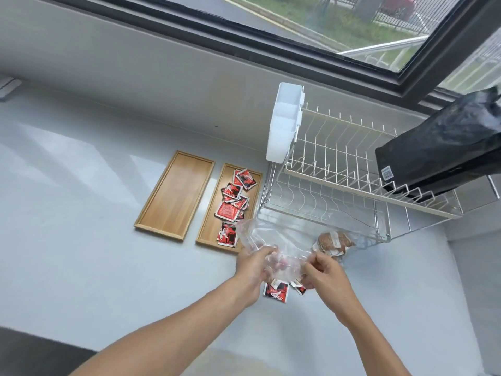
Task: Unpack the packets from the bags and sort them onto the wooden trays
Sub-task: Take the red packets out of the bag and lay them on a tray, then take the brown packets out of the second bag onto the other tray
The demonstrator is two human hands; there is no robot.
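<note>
Two wooden trays lie side by side on the white counter. The left tray (173, 196) holds nothing; the right tray (210, 229) carries several red packets (232, 202). My left hand (253, 264) and my right hand (321, 272) both grip a clear plastic bag (260, 234) held above the counter just right of the trays. Below the hands, a red packet (276, 291) and the corner of another lie on the counter. A second clear bag with brown packets (333, 242) sits to the right of the hands.
A wire dish rack (339, 185) with a white cutlery holder (284, 120) stands behind the bags. A black bag (444, 147) rests on the rack's right end. The window wall runs along the back, and the counter's dark front edge shows at lower left.
</note>
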